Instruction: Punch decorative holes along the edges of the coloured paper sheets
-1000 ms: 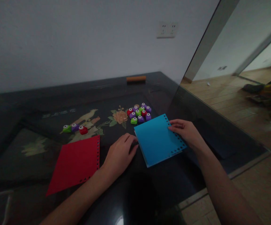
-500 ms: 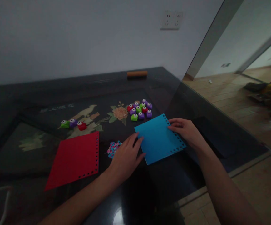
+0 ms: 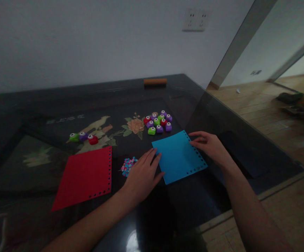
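Head view: two sheets, blue sheet [image 3: 178,156] and red sheet [image 3: 85,177].

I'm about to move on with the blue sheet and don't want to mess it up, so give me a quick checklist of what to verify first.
1. Square blue paper sheet lies flat on the dark glass tabletop: ok.
2. Left hand rests on its left edge: ok.
3. Right hand rests on its punched right edge: ok.
4. Little heap of pink and blue paper dots lies off the sheet: ok.
5. Cluster of small coloured craft punches is clear of the sheet's far edge: ok.
6. Single sheet or a stack: cannot tell.
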Tool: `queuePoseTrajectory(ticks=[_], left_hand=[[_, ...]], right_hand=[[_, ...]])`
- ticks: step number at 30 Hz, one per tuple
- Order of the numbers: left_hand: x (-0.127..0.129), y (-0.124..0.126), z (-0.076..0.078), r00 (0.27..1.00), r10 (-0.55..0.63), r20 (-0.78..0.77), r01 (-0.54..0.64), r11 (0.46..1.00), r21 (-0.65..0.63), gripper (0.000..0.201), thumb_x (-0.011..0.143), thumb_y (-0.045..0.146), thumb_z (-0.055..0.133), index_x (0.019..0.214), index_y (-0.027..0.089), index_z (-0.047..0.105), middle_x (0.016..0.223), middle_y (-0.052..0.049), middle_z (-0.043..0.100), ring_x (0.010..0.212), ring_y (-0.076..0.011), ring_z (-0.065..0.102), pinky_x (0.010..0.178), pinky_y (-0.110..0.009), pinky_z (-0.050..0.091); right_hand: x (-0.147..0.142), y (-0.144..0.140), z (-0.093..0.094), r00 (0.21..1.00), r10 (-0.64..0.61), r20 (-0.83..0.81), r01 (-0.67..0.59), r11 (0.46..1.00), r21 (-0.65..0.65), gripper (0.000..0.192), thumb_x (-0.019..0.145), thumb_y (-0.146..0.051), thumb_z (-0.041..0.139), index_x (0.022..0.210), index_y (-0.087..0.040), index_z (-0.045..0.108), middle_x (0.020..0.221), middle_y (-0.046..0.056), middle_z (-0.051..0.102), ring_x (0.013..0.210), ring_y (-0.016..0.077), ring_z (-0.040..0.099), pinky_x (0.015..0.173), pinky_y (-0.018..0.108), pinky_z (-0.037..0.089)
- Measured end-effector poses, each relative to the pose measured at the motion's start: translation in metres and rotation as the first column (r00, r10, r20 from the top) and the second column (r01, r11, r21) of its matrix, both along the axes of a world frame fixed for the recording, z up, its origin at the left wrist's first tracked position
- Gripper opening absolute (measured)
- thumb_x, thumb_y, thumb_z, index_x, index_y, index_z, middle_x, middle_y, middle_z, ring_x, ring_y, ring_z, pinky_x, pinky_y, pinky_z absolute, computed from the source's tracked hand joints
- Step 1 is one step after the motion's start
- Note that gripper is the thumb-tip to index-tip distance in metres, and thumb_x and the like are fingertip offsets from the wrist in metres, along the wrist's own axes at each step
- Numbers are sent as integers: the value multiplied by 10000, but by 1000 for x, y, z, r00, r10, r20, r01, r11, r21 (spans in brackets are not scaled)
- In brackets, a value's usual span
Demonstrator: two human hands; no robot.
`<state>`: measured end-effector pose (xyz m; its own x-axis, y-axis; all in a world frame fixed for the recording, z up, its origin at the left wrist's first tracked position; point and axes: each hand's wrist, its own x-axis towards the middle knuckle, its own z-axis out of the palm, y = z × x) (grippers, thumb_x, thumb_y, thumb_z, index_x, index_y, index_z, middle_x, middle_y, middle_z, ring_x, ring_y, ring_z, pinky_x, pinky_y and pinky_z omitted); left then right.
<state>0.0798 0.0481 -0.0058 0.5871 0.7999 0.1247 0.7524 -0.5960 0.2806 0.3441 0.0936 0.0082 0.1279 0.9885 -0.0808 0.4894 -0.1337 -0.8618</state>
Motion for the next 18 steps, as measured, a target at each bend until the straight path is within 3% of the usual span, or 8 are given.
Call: queuePoseTrajectory(ticks=[5, 13, 18], left_hand=[[-1, 1, 2, 1000, -8, 2, 8, 1000, -26, 512, 844, 343, 546, 1300, 139, 438, 1403, -183, 403, 1291, -305, 385, 1021, -467, 396], [-1, 1, 2, 1000, -11, -2, 11, 999, -46, 508, 841, 325, 555, 1306, 159, 434, 1412, -175, 390, 1296, -304, 378, 1018, -467, 398], [-2, 1, -1, 1000, -17, 12, 18, 998, -54, 504, 857, 336, 532, 1315, 158, 421, 1424, -178, 368, 1315, -295, 350, 1033, -456, 385]], right_hand=[[4, 2, -7, 989, -78, 128, 66, 994, 92, 302, 687, -304, 646, 959, -172, 648, 718, 46, 655, 594, 173, 612, 553, 304, 493], [-6, 2, -6, 967, -24, 253, -11, 991, 134, 204, 706, -244, 626, 895, -187, 674, 798, 48, 676, 720, 193, 620, 693, 353, 495], [-7, 2, -3, 964, -15, 265, -17, 993, 119, 199, 705, -219, 626, 894, -182, 679, 796, 50, 681, 721, 191, 621, 691, 345, 493]])
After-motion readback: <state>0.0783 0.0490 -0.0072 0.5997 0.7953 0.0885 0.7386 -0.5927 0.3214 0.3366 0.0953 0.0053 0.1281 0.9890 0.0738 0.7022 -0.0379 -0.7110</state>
